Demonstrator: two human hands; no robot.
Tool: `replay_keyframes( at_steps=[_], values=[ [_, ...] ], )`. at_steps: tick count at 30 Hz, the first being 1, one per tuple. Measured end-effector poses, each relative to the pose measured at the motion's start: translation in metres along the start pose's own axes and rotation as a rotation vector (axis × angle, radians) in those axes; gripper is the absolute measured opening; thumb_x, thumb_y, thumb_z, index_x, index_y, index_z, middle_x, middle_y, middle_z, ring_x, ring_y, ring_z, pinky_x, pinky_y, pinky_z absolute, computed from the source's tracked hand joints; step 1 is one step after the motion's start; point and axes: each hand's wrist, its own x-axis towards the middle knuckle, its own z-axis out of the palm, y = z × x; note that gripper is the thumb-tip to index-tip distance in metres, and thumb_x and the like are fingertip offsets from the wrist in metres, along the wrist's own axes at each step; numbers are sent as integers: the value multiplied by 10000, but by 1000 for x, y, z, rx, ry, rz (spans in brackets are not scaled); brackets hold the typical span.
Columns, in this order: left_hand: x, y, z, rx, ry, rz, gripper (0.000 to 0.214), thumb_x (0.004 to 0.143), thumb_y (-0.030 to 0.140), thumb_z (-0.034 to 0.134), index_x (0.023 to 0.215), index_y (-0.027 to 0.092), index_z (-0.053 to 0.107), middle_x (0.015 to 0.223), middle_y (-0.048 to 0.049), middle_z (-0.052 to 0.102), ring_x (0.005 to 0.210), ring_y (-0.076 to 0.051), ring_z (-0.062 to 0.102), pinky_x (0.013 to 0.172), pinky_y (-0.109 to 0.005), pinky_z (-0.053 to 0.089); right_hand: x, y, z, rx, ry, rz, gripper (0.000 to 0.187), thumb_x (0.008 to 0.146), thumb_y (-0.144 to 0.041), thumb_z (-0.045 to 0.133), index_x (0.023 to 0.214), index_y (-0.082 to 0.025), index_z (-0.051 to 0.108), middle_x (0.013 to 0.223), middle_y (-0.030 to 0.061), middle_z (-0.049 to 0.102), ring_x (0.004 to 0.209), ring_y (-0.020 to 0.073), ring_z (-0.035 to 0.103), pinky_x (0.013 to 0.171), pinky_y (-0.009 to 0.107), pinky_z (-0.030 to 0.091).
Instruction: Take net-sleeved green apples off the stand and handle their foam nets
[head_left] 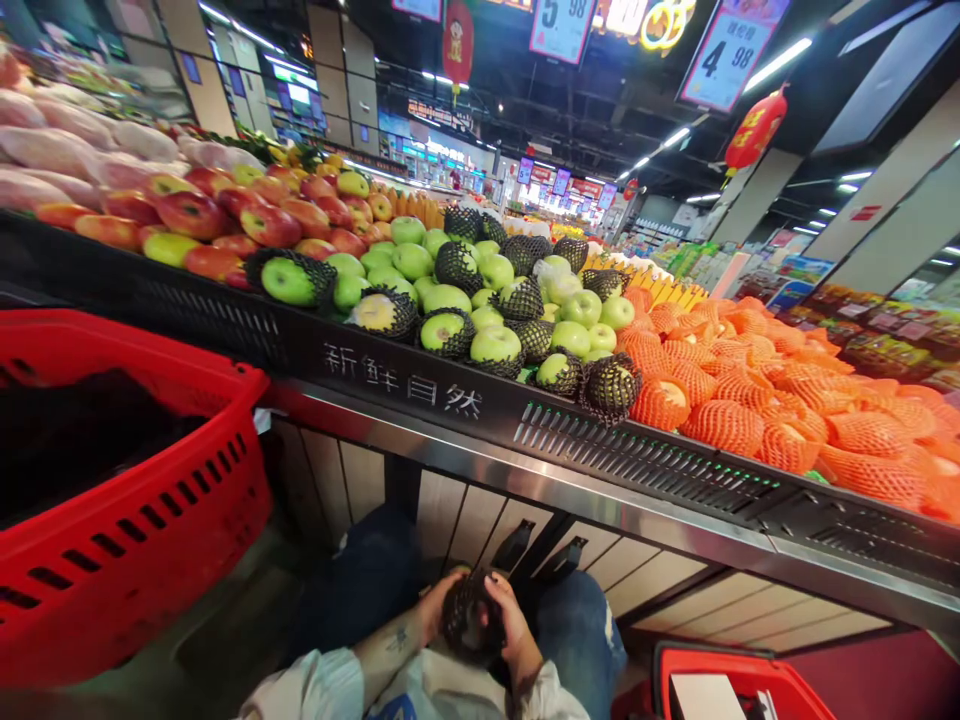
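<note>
Low in front of my lap, between my knees, I hold a dark round fruit in a black foam net [472, 618]. My left hand [440, 606] is wrapped round its left side. On its right side my right hand [511, 612] grips it, with the thumb near the top. The fruit's kind is hard to make out in the shade. Above my hands, on the display stand, lies a pile of green apples [495, 345], several of them in black foam nets [613, 385].
A large red basket [150, 520] with something dark inside stands at the left. Red apples [266, 222] lie left of the green ones, orange-netted fruit [724, 425] right of them. The stand's metal edge [450, 440] runs above my knees. Another red container [727, 662] sits at lower right.
</note>
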Motion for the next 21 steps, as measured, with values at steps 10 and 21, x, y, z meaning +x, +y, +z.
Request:
replay_keyframes(
  at_steps=[10, 21],
  values=[
    [-26, 7, 14, 148, -72, -43, 726, 797, 822, 544, 1020, 145, 685, 816, -85, 767, 755, -239, 731, 655, -309, 567, 15, 0, -1, -149, 140, -202, 422, 419, -472, 955, 630, -184, 729, 609, -26, 668, 607, 131, 558, 654, 286, 469],
    [-42, 10, 31, 7, -90, -20, 425, 932, 530, 577, 929, 124, 701, 665, -80, 744, 568, -204, 697, 529, -272, 549, 27, 16, -11, -226, 99, -167, 516, 449, -656, 874, 678, -215, 733, 624, -9, 663, 582, 148, 537, 600, 300, 433]
  ],
)
